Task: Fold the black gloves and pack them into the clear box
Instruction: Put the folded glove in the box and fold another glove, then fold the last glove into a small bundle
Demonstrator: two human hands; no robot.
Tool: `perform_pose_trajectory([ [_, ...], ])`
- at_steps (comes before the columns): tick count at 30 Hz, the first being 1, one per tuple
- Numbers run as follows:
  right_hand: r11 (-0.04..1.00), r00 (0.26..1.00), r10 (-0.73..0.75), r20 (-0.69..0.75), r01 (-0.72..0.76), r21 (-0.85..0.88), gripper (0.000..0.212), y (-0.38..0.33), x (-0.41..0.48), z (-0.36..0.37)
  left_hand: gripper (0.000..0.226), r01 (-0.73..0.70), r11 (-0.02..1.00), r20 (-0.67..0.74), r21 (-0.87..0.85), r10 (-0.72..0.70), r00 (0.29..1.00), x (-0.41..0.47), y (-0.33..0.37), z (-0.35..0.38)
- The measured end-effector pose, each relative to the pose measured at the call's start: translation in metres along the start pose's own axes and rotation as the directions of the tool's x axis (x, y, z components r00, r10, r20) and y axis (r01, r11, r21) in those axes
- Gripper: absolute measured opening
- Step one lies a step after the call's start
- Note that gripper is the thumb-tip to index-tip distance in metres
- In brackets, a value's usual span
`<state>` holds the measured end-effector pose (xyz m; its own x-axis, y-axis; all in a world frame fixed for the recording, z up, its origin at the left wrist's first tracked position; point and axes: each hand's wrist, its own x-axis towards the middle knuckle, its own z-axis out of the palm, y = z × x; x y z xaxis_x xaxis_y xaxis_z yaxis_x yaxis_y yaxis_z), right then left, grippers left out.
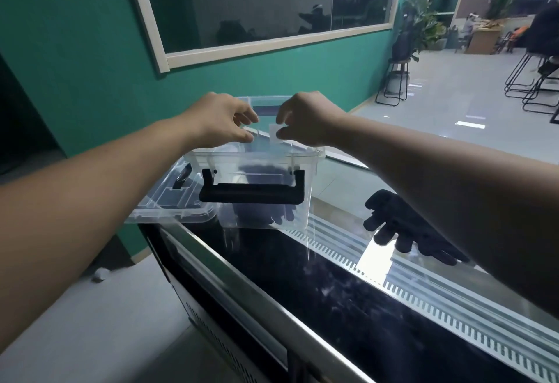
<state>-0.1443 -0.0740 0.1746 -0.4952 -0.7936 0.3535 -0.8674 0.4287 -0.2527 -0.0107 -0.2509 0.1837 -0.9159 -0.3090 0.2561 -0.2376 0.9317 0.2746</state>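
Note:
A clear box [302,198] with a black handle [252,193] stands on the glass counter top. Through its wall I see a black glove [272,211] lying inside. A second black glove [402,225] lies flat on the glass to the right of the box, partly hidden by my right forearm. My left hand [220,121] is over the box's opening, its fingertips pinching a clear piece at the rim. My right hand [305,122] pinches a small white tab [276,138] above the box's far side.
The box's clear lid [169,204] lies on the counter to the left of the box, overhanging the edge. The counter is a glass-topped display case [348,292] with a metal front rail. A green wall stands behind; stools and a person are far right.

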Motion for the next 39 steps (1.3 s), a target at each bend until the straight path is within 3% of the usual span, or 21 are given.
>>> perform_pose_trajectory([
  [7,0.995,0.992,-0.037,-0.119,0.048,0.090,0.014,0.014,-0.022,-0.017,0.021,-0.031,0.999,-0.074,-0.026,0.029,0.997,-0.007,0.019,-0.001],
  [15,0.990,0.968,-0.080,-0.238,0.106,0.098,0.013,0.051,-0.083,-0.037,0.015,-0.239,0.971,-0.250,-0.025,0.225,0.942,-0.020,0.085,0.010],
  [23,0.990,0.978,0.075,-0.193,-0.049,0.132,0.011,0.114,-0.177,-0.018,0.018,-0.499,0.866,-0.371,-0.014,0.459,0.807,-0.051,0.143,0.067],
  [26,0.976,0.971,0.182,-0.153,-0.160,0.149,0.008,0.133,-0.211,-0.004,0.020,-0.535,0.844,-0.336,-0.041,0.493,0.803,-0.063,0.159,0.104],
  [31,0.950,0.949,0.299,-0.099,-0.286,0.126,0.007,0.147,-0.246,0.026,0.018,-0.373,0.900,-0.143,-0.225,0.348,0.927,-0.075,0.159,0.168],
  [34,0.952,0.940,0.304,-0.157,-0.303,0.037,0.025,0.157,-0.260,0.044,0.017,-0.255,0.921,-0.051,-0.295,0.252,0.966,-0.079,0.160,0.198],
  [39,0.949,0.930,0.315,-0.188,-0.315,0.032,0.048,0.163,-0.265,0.048,0.017,-0.124,0.917,-0.037,-0.380,0.119,0.992,-0.086,0.159,0.231],
])
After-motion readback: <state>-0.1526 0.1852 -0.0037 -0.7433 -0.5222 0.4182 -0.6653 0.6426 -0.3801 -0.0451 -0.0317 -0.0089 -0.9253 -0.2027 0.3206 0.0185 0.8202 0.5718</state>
